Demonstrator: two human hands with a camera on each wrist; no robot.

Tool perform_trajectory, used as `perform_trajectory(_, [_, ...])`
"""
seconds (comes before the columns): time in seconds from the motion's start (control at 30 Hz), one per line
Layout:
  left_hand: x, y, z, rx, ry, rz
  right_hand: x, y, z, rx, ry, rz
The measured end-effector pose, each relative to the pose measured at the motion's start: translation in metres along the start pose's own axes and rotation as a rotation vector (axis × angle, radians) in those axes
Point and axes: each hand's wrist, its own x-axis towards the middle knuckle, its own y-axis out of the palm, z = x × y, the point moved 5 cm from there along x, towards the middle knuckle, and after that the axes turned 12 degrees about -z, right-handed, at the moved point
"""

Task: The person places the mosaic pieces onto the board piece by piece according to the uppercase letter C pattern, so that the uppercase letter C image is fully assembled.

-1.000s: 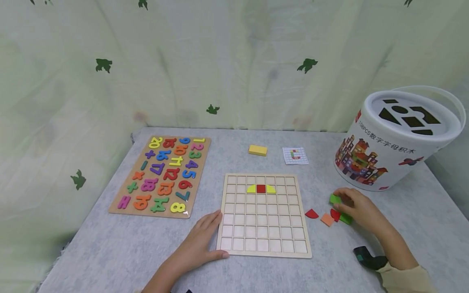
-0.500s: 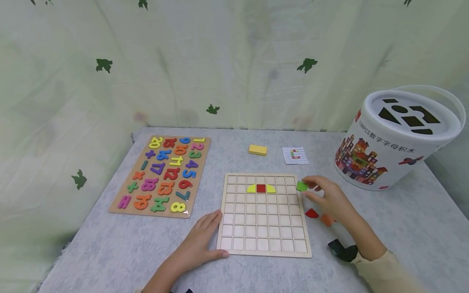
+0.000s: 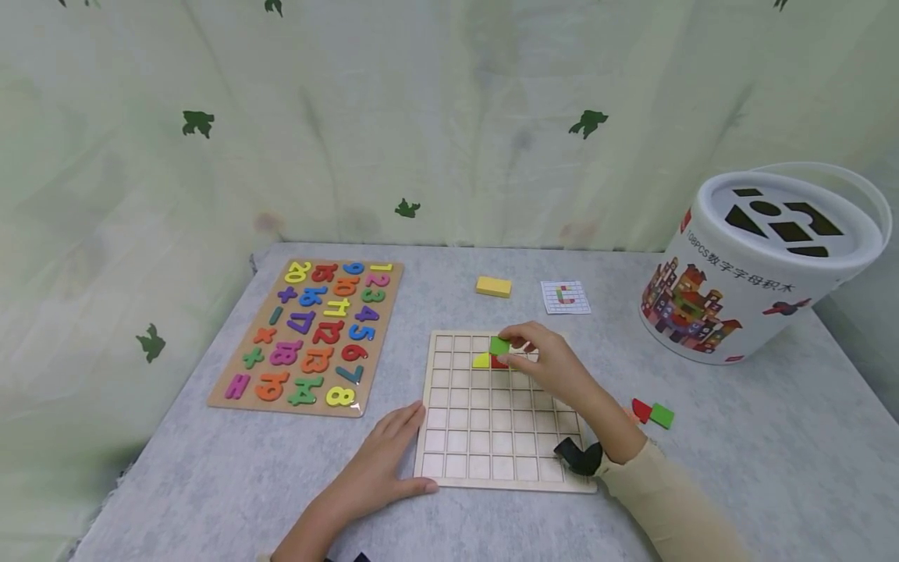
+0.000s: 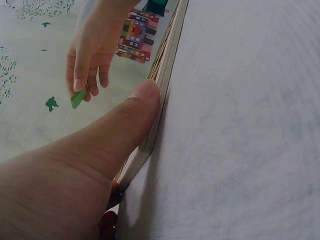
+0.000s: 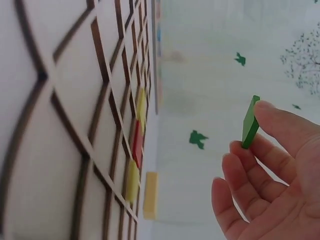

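My right hand (image 3: 555, 363) pinches a green square tile (image 3: 499, 346) between thumb and fingers, over the upper middle of a wooden grid board (image 3: 492, 445). In the right wrist view this green tile stands edge-on, clear of the board. In the board's second row sit a red square tile (image 5: 137, 145) and two yellow curved tiles, one (image 3: 481, 361) to its left, the other (image 5: 131, 180) partly hidden by my hand in the head view. My left hand (image 3: 379, 468) rests against the board's left side, its thumb touching the near edge.
Beside the board's right edge lie a red quarter-round tile (image 3: 641, 410), a green square tile (image 3: 662, 415) and a mostly hidden orange tile. Behind the board are a yellow block (image 3: 494, 286) and a pattern card (image 3: 566, 297). A number puzzle (image 3: 309, 336) lies left; a white bucket (image 3: 758, 273) stands right.
The right hand has picked the green square tile from the loose pieces and carried it left over the board's upper rows. My left hand stays at the board's edge.
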Motion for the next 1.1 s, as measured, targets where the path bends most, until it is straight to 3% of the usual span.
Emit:
perform_trajectory(0.17, [0.000,0.000,0.000,0.001,0.000,-0.002,0.002,0.019,-0.005,0.014,0.009,0.046])
perform_trajectory(0.3, [0.000,0.000,0.000,0.003,-0.001,-0.002,-0.001,0.030,-0.015,-0.006,0.072,0.136])
perform_trajectory(0.47, [0.000,0.000,0.000,0.004,0.001,-0.004,-0.006,0.038,-0.023,-0.038,0.088,0.230])
perform_trajectory(0.67, [0.001,-0.001,-0.001,-0.001,0.009,-0.009,-0.006,0.042,-0.022,-0.093,0.034,0.241])
perform_trajectory(1.1, [0.000,-0.002,-0.002,0.000,0.013,-0.001,-0.006,0.047,-0.022,-0.109,0.015,0.235])
